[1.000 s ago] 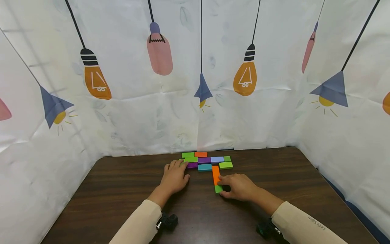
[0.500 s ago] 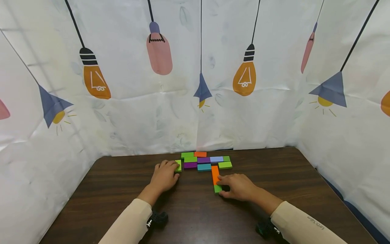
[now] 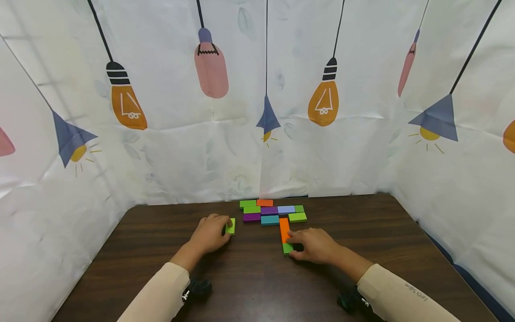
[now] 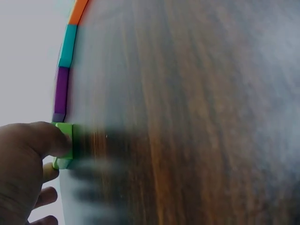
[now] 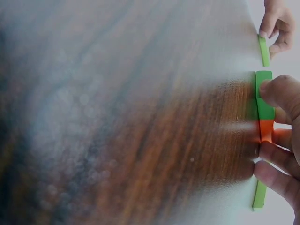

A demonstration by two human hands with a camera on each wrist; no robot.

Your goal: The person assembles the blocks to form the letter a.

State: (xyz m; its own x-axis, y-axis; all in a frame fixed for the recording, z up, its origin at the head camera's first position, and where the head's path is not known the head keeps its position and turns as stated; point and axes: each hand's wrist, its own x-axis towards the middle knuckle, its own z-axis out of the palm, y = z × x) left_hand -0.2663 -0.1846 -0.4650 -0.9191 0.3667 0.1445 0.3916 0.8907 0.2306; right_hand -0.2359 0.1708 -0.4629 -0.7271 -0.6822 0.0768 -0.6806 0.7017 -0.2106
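My left hand [image 3: 210,233] pinches a lime green block [image 3: 231,227] between thumb and fingers, left of a flat cluster of coloured blocks. In the left wrist view the thumb lies across the near side of this lime green block [image 4: 66,136]. My right hand [image 3: 315,247] is at a line of two blocks, an orange block [image 3: 284,227] and a green block [image 3: 288,249] at its near end. In the right wrist view the thumb is on the green block [image 5: 265,105], and the fingers curl beside the orange block [image 5: 266,129].
The cluster holds a purple block [image 3: 251,217], a teal block [image 3: 270,220], a lilac block [image 3: 286,209] and several green ones, near the back edge of the dark wooden table [image 3: 161,255]. A lamp-printed white curtain [image 3: 233,156] hangs behind.
My left hand has drawn the lime green block away from the cluster's left side, leftward and nearer to me. My right hand stays in place at the orange and green blocks.
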